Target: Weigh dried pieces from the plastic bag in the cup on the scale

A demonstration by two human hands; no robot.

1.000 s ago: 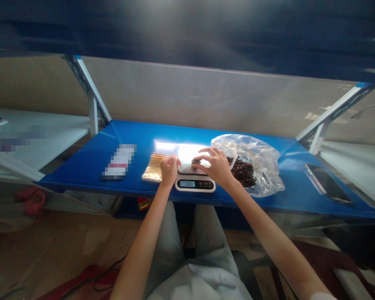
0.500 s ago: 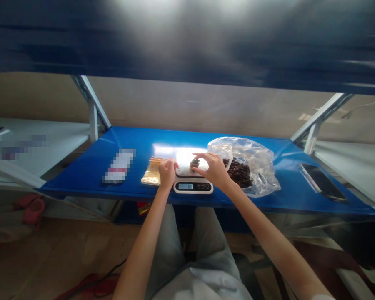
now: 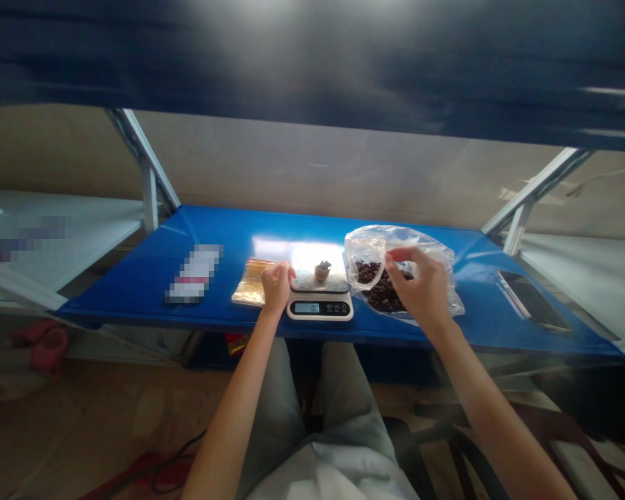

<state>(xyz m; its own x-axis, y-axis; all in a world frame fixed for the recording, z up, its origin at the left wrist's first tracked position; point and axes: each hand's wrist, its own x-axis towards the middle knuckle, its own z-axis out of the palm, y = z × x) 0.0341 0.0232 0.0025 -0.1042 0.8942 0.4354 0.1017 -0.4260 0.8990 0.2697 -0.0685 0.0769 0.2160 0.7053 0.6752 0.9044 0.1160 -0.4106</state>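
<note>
A small pale cup [image 3: 321, 272] with dark pieces in its top stands on the silver plate of a white kitchen scale [image 3: 320, 309]. The scale's display looks like zeros. Curled into a fist, my left hand [image 3: 277, 285] rests at the scale's left edge, beside gold packets [image 3: 247, 286]; what it holds, if anything, is hidden. My right hand [image 3: 424, 281] is over a clear plastic bag [image 3: 364, 243] right of the scale. Thumb and forefinger meet at the rim of the bag's mouth. Dark brown dried pieces [image 3: 382, 295] fill the bag's lower part.
On the blue table [image 3: 229, 232], a blurred-out white packet [image 3: 194, 274] lies at the left. A phone [image 3: 534, 300] lies near the right end. White metal struts [image 3: 149, 187] rise at both ends, and a dark blue panel [image 3: 312, 76] hangs overhead.
My right hand has left the cup on the scale and moved right to the plastic bag, its fingertips now together. My left hand has stayed in place.
</note>
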